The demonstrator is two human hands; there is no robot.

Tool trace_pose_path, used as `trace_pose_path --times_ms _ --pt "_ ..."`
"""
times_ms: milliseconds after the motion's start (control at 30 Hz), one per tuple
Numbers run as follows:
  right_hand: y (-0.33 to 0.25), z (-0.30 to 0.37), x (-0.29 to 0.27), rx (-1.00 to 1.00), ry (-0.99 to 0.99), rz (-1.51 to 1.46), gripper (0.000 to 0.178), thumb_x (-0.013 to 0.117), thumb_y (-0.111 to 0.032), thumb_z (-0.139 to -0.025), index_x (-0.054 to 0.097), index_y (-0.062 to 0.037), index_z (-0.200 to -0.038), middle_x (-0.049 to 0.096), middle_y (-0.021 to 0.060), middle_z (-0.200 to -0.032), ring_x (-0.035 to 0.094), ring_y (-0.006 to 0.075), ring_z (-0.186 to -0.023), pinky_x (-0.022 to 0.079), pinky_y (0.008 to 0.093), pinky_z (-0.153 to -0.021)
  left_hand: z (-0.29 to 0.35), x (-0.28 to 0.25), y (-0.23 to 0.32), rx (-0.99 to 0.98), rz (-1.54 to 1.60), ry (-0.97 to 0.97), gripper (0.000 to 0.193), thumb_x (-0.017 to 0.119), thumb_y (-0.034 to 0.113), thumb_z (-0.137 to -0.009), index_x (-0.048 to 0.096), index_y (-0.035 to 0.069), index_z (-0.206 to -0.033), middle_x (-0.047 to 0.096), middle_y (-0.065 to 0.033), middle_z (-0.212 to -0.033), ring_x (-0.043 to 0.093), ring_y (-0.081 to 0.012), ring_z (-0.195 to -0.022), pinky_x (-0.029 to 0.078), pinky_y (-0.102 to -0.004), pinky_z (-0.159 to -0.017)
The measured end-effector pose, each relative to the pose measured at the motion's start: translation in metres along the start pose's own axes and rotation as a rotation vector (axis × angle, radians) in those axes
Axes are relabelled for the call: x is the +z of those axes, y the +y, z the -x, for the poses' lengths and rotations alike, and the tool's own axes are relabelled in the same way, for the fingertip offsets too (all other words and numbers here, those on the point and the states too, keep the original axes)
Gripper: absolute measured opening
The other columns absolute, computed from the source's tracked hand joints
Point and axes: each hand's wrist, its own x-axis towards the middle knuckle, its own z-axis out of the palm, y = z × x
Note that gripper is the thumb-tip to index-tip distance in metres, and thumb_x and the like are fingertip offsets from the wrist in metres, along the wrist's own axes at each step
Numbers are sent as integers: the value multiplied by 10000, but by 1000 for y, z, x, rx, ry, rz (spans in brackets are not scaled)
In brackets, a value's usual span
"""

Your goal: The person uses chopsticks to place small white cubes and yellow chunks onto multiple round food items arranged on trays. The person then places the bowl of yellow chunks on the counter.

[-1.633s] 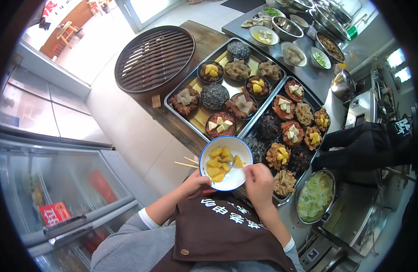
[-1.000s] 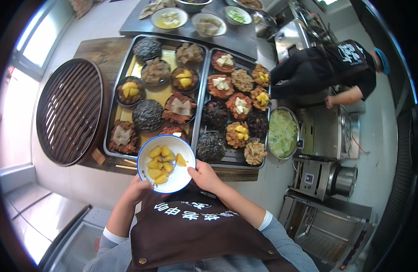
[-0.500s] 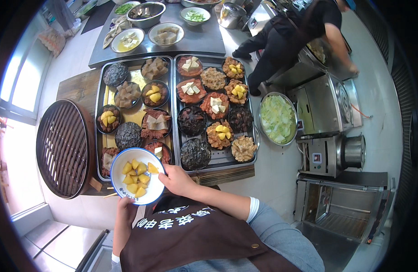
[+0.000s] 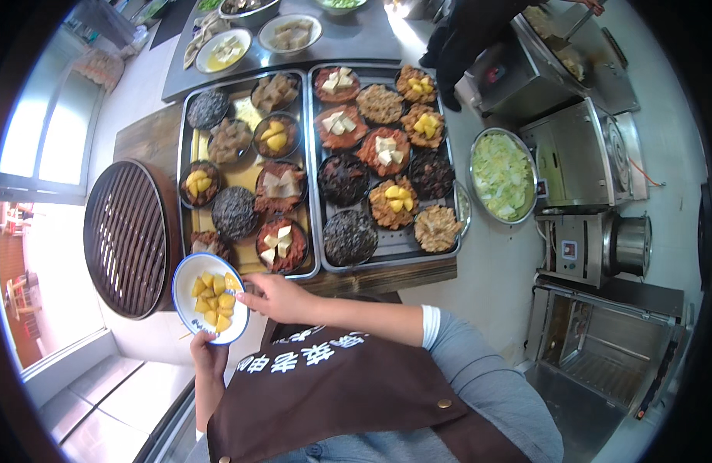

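My left hand [image 4: 208, 352] grips the lower rim of a white, blue-edged bowl [image 4: 187, 312], which is tilted toward me. Yellow potato chunks [image 4: 211, 299] lie inside it. My right hand [image 4: 277, 299] is at the bowl's right rim, its thumb and fingertips closed over the inside edge beside the potatoes; what they pinch, if anything, is hard to see. Just beyond stand two metal trays, the left one [image 4: 315, 231] and the right one [image 4: 363, 266], with small dark bowls of food. Nearest my right hand is a bowl of red meat topped with white tofu cubes [image 4: 279, 243].
A round slatted steamer rack [image 4: 128, 239] stands left of the trays. On the grey table behind are bowls of tofu [image 4: 227, 50] and pale jelly-like chunks [image 4: 290, 35]. A basin of chopped cabbage [image 4: 501, 177] is at the right, near steel cooking equipment [image 4: 580, 154] and a co-worker [image 4: 471, 38].
The potato bowl has shifted slightly left and tilted more. My right hand has moved from holding its rim to reaching over the inside edge. The view has shifted; the co-worker has moved.
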Motion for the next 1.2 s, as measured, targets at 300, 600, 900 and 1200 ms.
trace_pose_path --times_ms 300,600,900,1200 --pt "10 11 -4 18 -119 41 303 597 -181 -914 591 50 -1109 659 77 -774 630 130 -639 507 290 -621 10 -28 15 89 -58 158 752 497 34 -659 336 -13 -1392 476 -150 -1366 492 -306 -1239 420 -434 -1026" --pt "-4 10 8 -278 -78 272 181 589 -183 -897 622 -9 -937 647 126 -858 640 298 -817 501 377 -702 6 -29 -12 11 -50 159 721 483 14 -666 333 -43 -1369 460 -172 -1362 461 -336 -1265 389 -485 -1060" --pt "6 9 -42 73 110 391 335 525 -251 -914 492 27 -1097 642 256 -900 628 411 -874 487 484 -746 -20 19 -23 -19 -245 -28 718 532 17 -613 415 -47 -1319 533 -152 -1293 512 -302 -1210 403 -397 -1043" --pt "14 3 -108 239 98 103 269 515 -197 -883 569 57 -952 649 194 -746 648 276 -631 502 390 -615 -50 86 -5 -105 -309 -362 608 592 330 -882 421 -6 -1359 531 -133 -1331 575 -234 -1156 486 -377 -946"
